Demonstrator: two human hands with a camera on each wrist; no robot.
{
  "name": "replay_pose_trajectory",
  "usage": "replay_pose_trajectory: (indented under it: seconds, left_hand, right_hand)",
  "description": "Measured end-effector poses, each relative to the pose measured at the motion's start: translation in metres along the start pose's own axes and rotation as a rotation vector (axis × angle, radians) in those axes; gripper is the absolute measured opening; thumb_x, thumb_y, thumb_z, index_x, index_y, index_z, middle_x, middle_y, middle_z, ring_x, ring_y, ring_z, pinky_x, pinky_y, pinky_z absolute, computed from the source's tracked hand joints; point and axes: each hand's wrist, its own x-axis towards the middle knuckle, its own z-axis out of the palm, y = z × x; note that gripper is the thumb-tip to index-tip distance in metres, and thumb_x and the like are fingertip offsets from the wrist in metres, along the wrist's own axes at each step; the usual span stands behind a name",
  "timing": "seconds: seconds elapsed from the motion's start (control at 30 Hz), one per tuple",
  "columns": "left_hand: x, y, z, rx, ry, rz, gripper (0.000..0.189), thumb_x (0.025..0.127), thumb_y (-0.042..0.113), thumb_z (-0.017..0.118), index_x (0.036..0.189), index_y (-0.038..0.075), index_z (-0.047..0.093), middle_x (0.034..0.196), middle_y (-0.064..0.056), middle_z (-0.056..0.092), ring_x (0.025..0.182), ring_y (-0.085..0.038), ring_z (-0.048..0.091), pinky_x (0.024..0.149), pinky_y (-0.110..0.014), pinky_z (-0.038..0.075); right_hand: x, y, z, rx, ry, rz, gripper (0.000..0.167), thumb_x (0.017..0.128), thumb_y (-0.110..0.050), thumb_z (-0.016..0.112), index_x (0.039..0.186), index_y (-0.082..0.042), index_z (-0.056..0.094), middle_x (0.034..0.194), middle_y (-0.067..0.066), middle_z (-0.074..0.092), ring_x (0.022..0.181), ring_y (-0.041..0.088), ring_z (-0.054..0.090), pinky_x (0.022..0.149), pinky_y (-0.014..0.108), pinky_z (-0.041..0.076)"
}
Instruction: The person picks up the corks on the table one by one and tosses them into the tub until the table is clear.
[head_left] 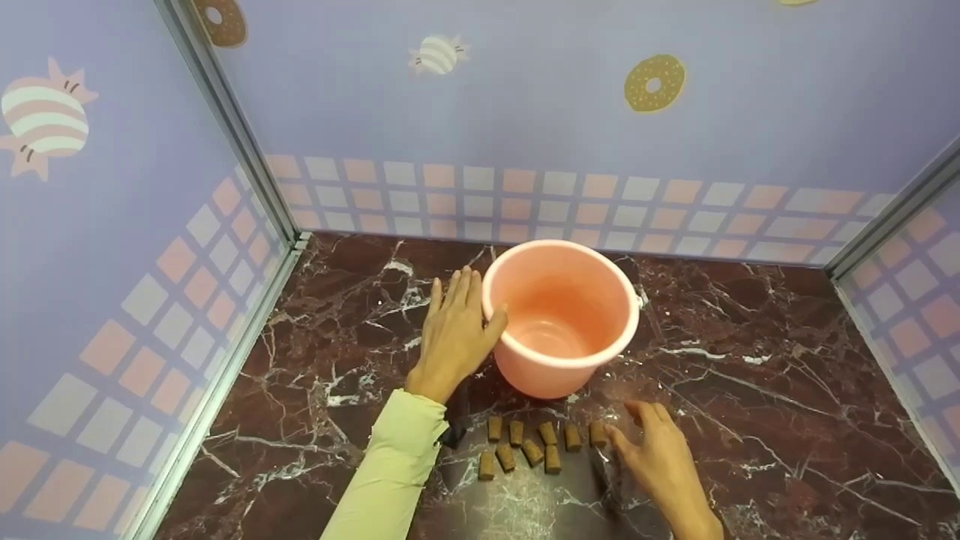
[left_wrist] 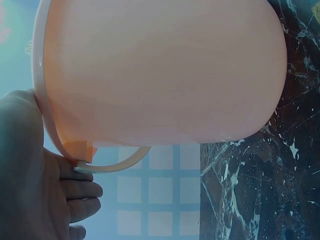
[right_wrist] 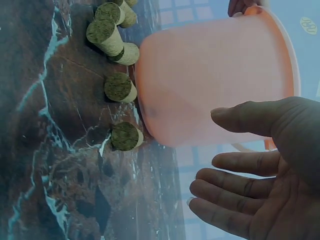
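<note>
A pink bucket [head_left: 555, 367] with a pale rim stands upright, its inside bare in the head view. My left hand [head_left: 454, 330] rests against the rim's left side, fingers stretched out and thumb lying over the edge. In the left wrist view, the handle [left_wrist: 122, 164] hangs from the rim beside those fingers. In front of the bucket, several brown tapered corks [head_left: 532, 451] lie in two rough rows. My right hand [head_left: 660, 454] hovers beside the rightmost cork [head_left: 598, 433], thumb and fingers spread apart. Nothing shows between them in the right wrist view [right_wrist: 250, 170].
The dark red marbled tabletop [head_left: 750, 420] carries everything. A lilac back wall [head_left: 525, 112] rises close behind the bucket, with side walls at left [head_left: 150, 225] and right [head_left: 926, 247]. Table surface extends on both sides of the bucket.
</note>
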Motion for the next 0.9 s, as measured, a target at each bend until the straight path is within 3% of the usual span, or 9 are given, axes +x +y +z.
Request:
replay_pose_trajectory:
  seconds: [0.37, 0.67, 0.9]
  left_hand:
    - [0.0, -0.001, 0.0, 0.001, -0.016, -0.002, 0.078, 0.11, 0.049, 0.041, 0.161, -0.009, 0.03, 0.169, -0.023, 0.026, 0.159, -0.035, 0.02, 0.13, -0.046, -0.007]
    - [0.0, -0.001, 0.001, 0.001, -0.021, -0.007, 0.078, 0.11, 0.049, 0.042, 0.161, -0.008, 0.03, 0.169, -0.023, 0.025, 0.16, -0.034, 0.019, 0.13, -0.045, -0.007]
    - [0.0, -0.001, 0.0, 0.002, -0.008, -0.006, 0.078, 0.11, 0.05, 0.042, 0.161, -0.008, 0.03, 0.169, -0.022, 0.026, 0.159, -0.034, 0.021, 0.13, -0.045, -0.006]
  right_hand:
    - [-0.006, 0.005, 0.011, 0.008, 0.005, -0.002, 0.043, 0.09, -0.007, 0.084, 0.121, 0.014, 0.063, 0.112, 0.027, 0.066, 0.102, 0.044, 0.069, 0.09, 0.057, 0.059]
    - [-0.008, 0.009, 0.022, -0.015, 0.004, -0.012, 0.045, 0.088, -0.016, 0.088, 0.115, 0.013, 0.065, 0.103, 0.022, 0.067, 0.093, 0.041, 0.068, 0.083, 0.058, 0.059]
    - [-0.008, 0.01, 0.027, -0.043, -0.033, 0.037, 0.046, 0.09, -0.019, 0.087, 0.116, 0.012, 0.066, 0.103, 0.021, 0.066, 0.094, 0.041, 0.067, 0.085, 0.058, 0.058]
